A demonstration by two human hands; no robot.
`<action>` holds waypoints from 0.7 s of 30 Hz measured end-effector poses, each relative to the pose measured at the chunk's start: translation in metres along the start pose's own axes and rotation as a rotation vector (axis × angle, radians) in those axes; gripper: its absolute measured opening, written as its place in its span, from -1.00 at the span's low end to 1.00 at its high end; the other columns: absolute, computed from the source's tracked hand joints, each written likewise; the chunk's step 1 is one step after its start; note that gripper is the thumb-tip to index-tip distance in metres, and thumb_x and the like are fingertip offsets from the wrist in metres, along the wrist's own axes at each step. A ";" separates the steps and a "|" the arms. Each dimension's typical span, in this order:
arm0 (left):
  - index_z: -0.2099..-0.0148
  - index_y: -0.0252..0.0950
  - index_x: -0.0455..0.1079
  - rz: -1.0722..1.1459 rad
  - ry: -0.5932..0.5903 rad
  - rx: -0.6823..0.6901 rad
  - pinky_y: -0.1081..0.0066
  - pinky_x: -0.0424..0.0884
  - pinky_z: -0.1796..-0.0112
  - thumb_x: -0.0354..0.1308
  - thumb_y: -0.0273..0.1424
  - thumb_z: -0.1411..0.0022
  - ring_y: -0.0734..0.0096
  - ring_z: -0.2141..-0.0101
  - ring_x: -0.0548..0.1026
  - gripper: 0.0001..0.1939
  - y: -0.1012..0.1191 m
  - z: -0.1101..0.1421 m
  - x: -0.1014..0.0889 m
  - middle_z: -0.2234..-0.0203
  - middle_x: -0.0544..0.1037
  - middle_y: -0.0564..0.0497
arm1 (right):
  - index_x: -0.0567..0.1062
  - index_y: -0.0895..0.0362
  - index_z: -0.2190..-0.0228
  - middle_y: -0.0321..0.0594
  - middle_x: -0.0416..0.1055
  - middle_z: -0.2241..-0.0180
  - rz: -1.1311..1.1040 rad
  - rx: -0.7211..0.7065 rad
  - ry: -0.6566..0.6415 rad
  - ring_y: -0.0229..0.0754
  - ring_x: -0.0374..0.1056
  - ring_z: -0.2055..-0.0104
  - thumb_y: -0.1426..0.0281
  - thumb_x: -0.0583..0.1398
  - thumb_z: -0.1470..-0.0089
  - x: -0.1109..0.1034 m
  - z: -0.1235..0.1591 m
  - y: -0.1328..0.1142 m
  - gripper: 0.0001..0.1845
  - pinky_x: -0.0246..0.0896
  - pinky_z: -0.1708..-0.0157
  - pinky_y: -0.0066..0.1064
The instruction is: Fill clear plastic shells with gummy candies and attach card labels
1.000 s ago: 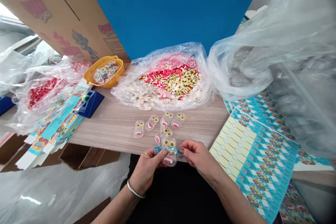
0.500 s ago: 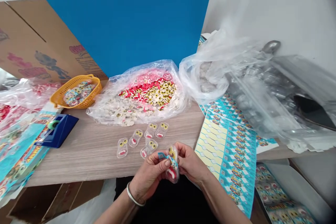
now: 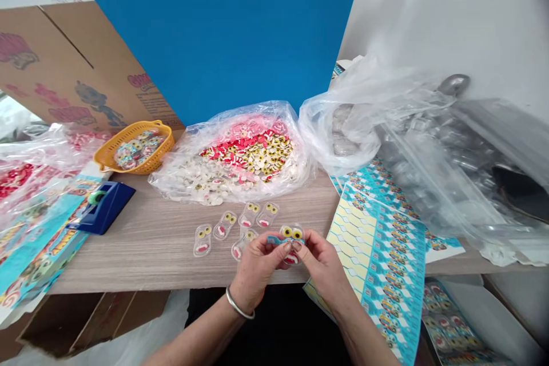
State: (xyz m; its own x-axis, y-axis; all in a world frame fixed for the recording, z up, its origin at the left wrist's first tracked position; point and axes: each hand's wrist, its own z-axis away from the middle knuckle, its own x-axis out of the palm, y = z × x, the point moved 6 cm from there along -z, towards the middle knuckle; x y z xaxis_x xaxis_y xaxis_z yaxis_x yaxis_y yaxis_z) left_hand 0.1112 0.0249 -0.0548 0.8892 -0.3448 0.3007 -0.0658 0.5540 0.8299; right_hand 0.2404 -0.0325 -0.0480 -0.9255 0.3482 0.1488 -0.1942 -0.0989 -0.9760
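Observation:
Above the table's front edge, my left hand (image 3: 258, 267) and my right hand (image 3: 325, 266) pinch one clear plastic candy pack (image 3: 292, 232) between them. Two yellow-ringed gummy eyes show at its top and a red-and-white gummy mouth at its bottom. Both thumbs press a blue printed sticker label (image 3: 273, 239) across the pack's narrow middle; fingers hide part of it. Just beyond my left hand lie several similar packs (image 3: 203, 240) without labels. On the right, close to my right forearm, is a sheet of blue label stickers (image 3: 392, 263), its left part bare yellowish backing.
A plastic bag of loose gummy pieces (image 3: 257, 151) lies behind the packs. An orange basket (image 3: 167, 146) holds labelled packs. The blue tape dispenser (image 3: 105, 211) stands left. Clear bags of plastic shells (image 3: 433, 148) fill the right side. An open carton (image 3: 60, 320) sits below the table.
Both hands have lifted the pack away from me and turned it so its eyes and mouth face me. The thumbs now meet on the label at its middle. The view shifted slightly.

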 end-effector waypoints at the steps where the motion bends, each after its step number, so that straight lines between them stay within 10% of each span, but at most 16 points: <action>1: 0.20 -0.31 0.48 -0.013 0.005 0.016 0.42 0.45 0.38 0.43 -0.25 0.03 0.44 0.43 0.51 -0.63 0.001 0.000 0.001 0.37 0.59 0.00 | 0.50 0.11 0.33 -0.24 0.49 0.36 0.024 -0.001 0.012 -0.16 0.36 0.29 0.11 0.27 -0.09 0.000 0.001 -0.002 -0.69 0.28 0.25 -0.38; 13: 0.42 -0.35 0.46 0.127 -0.008 -0.058 0.49 0.32 0.42 0.45 -0.25 0.07 0.56 0.54 0.39 -0.69 0.015 0.001 -0.011 0.57 0.46 0.07 | 0.49 0.10 0.32 -0.22 0.49 0.36 -0.088 0.045 0.005 -0.17 0.37 0.32 0.12 0.28 -0.09 -0.003 0.003 0.001 -0.70 0.30 0.31 -0.40; 21: 0.20 -0.31 0.50 0.289 -0.253 -0.246 0.43 0.35 0.27 0.45 -0.30 0.03 0.47 0.37 0.45 -0.65 -0.005 -0.003 0.011 0.35 0.53 -0.02 | 0.55 0.11 0.31 -0.20 0.55 0.33 -0.100 0.050 -0.014 -0.13 0.42 0.28 0.12 0.31 -0.05 0.012 0.002 0.005 -0.68 0.34 0.25 -0.36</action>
State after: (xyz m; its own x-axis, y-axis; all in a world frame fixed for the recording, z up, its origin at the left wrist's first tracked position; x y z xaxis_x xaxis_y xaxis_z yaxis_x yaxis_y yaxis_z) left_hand 0.1233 0.0206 -0.0573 0.7096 -0.3065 0.6345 -0.1590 0.8076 0.5679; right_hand 0.2276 -0.0311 -0.0511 -0.9050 0.3457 0.2481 -0.3018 -0.1106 -0.9469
